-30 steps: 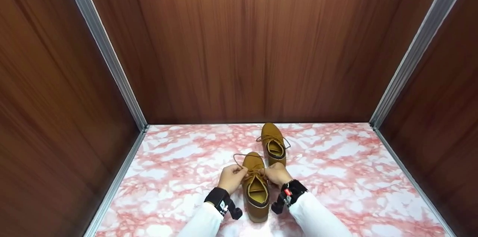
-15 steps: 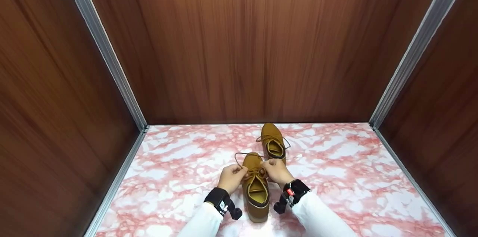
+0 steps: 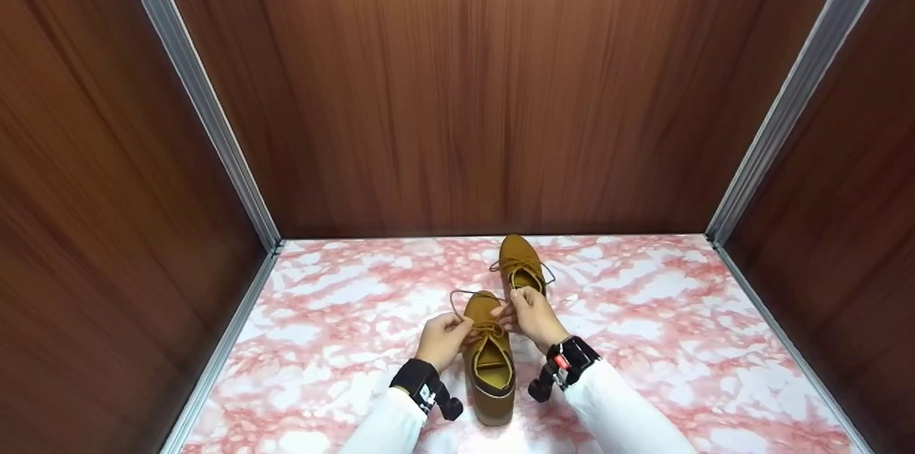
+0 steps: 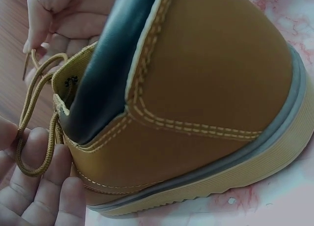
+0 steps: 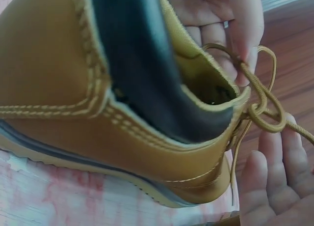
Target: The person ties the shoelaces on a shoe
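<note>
A tan lace-up shoe point(image 3: 493, 400) stands on the floor with its toe pointing away and its heel nearest me. On its left, my left hand point(image 3: 439, 341) pinches a loop of the brown shoelace point(image 5: 265, 96) between thumb and finger. My right hand point(image 3: 536, 319) is over the shoe's right front and pinches part of the lace, its other fingers spread below. One lace end sticks out by the right thumb in the left wrist view. Loops cross above the tongue in the right wrist view. The right pinch itself lies outside that view.
Behind and slightly right stands the matching shoe point(image 3: 518, 250), its laces tied in a bow, partly covered by the right hand. The pink-and-white marbled floor point(image 3: 343, 361) meets wood-grain panels point(image 3: 457, 96) at the back and sides, with metal strips point(image 3: 793, 96) at the corners.
My right hand has moved forward and up from beside the shoe's lacing, drawing away from the knot area. The left hand holds its place with the lace, and both shoes stay put.
</note>
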The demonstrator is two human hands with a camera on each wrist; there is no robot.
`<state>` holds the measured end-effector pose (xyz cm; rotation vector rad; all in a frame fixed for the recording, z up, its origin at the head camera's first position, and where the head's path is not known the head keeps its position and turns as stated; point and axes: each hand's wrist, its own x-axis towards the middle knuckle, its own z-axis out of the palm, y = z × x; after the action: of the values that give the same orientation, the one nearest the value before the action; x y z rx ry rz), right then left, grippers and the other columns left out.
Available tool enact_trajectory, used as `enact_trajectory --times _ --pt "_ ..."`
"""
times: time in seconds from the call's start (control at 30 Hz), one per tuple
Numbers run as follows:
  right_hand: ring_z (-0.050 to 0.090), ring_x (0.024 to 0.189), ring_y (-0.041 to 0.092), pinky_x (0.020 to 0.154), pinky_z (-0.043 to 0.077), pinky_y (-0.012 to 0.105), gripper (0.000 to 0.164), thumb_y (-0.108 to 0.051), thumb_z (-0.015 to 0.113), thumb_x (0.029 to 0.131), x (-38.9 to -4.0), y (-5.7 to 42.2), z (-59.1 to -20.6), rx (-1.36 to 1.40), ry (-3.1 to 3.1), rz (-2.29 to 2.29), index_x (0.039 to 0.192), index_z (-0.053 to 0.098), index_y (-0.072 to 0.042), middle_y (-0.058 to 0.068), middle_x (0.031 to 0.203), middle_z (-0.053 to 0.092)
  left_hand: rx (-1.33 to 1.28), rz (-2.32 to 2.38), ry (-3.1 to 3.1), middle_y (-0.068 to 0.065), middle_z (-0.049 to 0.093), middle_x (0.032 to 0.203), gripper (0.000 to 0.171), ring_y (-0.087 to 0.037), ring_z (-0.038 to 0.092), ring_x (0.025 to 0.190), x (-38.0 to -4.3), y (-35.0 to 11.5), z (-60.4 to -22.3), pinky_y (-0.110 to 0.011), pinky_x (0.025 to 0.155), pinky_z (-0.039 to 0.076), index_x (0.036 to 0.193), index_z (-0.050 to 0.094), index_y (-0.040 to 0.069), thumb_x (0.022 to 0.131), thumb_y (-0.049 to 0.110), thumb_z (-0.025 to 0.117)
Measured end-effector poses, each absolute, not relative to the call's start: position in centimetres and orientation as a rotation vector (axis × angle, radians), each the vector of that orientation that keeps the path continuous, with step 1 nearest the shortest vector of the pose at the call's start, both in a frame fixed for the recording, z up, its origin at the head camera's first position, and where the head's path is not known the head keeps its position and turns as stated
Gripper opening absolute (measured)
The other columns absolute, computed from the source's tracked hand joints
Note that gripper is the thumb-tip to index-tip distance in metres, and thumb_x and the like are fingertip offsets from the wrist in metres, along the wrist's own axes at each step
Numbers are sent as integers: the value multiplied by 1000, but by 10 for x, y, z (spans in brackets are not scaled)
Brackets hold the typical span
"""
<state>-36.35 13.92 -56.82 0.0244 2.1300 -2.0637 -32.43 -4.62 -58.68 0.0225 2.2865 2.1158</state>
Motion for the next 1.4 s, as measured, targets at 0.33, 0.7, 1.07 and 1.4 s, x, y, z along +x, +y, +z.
enact_trajectory --times 0.33,0.7,1.07,1.4 --pt "69 66 21 69 60 39 21 -21 25 108 -363 137 -558 -1 2036 -2170 102 36 -4 5 68 60 40 2122 2258 -28 70 98 22 -31 72 86 -315 -47 -568 -41 75 60 103 63 -12 93 7 58" --pt "32 52 14 61 49 32 22 -26 26 108 -361 140 -548 -101 1953 -2179 100 33 -6 0 65 30 -5 2184 2191 -21 71 96 30 -29 68 91 -339 -44 -585 -47 83 57 100 68 -2 96 27 58" --pt "31 55 12 57 34 25 21 4 31 94 -363 146 -538 -277 1855 -2202 111 43 2 -4 63 30 14 2298 2026 -19 70 110 26 -19 68 89 -345 -50 -575 -41 85 56 99 63 -4 98 20 53" --pt "70 89 23 91 56 43 37 -23 35 106 -363 159 -532 -269 2063 -1996 117 56 5 14 94 74 -29 2440 1815 -15 70 103 31 -22 68 92 -346 -48 -563 -39 85 54 99 61 -2 101 26 49"
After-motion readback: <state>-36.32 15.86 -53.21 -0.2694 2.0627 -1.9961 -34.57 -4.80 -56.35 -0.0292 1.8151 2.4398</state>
